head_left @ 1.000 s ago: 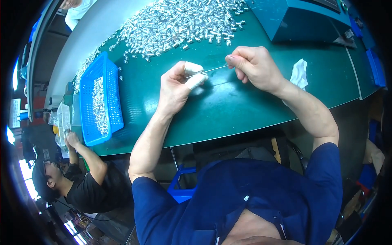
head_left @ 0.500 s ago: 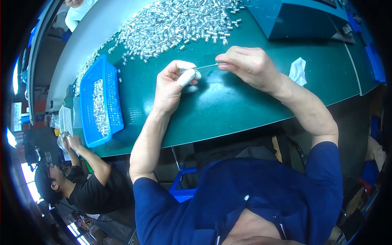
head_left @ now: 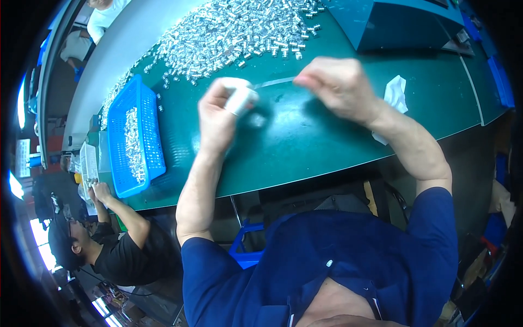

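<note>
My left hand (head_left: pixel 218 111) is raised over the green tabletop, with white coverings (head_left: pixel 239 98) on its thumb and forefinger. Those fingertips press together; whatever lies between them is hidden and smeared by motion. A thin, pale, straight rod (head_left: pixel 277 82) spans the gap between my hands. Its right end sits in the pinch of my right hand (head_left: pixel 340 87), which is bare and blurred. The rod's left end reaches the covered fingertips, and I cannot tell whether it goes into something there. Beyond my hands spreads a large heap of small shiny metal parts (head_left: pixel 229 41).
On the left stands a blue plastic basket (head_left: pixel 150 125) holding more metal parts. A teal box-shaped machine (head_left: pixel 408 27) is at the back right. Crumpled white tissue (head_left: pixel 396 94) lies by my right forearm. A co-worker in black (head_left: pixel 131 253) works at the left.
My left hand has shifted slightly left and my right hand slightly right, widening the gap between them. The rod shows longer and blurred. More white tissue shows under my right wrist.
</note>
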### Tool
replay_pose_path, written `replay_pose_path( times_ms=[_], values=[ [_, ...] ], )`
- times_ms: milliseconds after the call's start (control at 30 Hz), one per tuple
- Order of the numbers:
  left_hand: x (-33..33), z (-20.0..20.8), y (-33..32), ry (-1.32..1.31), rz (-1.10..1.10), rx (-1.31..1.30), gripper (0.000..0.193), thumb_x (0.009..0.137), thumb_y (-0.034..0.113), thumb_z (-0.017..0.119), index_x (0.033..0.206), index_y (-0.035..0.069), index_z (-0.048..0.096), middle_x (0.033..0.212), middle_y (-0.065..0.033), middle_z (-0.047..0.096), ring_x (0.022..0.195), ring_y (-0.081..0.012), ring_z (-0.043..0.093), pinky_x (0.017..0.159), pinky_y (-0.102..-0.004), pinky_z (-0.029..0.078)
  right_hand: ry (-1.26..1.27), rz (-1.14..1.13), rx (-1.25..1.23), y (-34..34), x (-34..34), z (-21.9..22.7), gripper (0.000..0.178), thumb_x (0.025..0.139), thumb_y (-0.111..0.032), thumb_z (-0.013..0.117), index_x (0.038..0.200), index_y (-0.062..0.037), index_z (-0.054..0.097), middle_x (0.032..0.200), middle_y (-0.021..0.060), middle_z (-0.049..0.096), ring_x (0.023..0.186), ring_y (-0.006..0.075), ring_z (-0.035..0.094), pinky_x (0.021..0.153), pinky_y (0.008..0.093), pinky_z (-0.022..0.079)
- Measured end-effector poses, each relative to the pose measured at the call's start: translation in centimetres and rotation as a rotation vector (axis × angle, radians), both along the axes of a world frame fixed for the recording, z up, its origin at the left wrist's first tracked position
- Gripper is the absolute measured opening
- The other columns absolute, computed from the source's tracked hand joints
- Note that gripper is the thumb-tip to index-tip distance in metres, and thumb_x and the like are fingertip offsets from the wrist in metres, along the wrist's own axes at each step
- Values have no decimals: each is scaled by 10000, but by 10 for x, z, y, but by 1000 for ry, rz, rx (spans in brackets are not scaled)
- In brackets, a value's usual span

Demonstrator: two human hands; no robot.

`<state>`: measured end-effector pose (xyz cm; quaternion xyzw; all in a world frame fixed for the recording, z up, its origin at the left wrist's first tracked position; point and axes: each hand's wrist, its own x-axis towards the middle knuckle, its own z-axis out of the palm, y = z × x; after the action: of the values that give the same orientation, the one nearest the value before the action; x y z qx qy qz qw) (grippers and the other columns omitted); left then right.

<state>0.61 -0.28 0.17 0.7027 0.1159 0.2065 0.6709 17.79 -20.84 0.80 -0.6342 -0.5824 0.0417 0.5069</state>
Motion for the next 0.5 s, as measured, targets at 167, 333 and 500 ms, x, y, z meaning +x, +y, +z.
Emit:
replay_pose_path(
  times_ms=[167, 333, 500],
  values=[
    [-4, -6, 48, -165, 294, 37, 147, 926, 107, 690, 1048, 27, 674, 944, -50, 699, 839, -124, 649, 727, -253, 499, 52, -286, 105, -16, 38, 15, 176, 967, -154, 660, 937, 11, 714, 715, 32, 648, 639, 70, 596, 548, 215, 471],
    [2, 6, -1, -63, 199, 194, 319, 827, 14, 773, 1135, 8, 690, 950, -25, 691, 843, -81, 625, 777, -236, 493, 118, -89, 171, -8, -1, 7, 87, 916, -32, 687, 958, 40, 711, 796, 82, 686, 671, 115, 638, 580, 226, 498],
    [-5, -1, 3, 15, 179, 457, 259, 810, 42, 797, 1051, 1, 713, 896, -22, 714, 808, -57, 626, 746, -222, 505, -59, -54, 262, -6, -9, 12, 110, 877, 13, 715, 986, 32, 712, 810, 86, 685, 693, 124, 635, 578, 233, 484]
  ],
)
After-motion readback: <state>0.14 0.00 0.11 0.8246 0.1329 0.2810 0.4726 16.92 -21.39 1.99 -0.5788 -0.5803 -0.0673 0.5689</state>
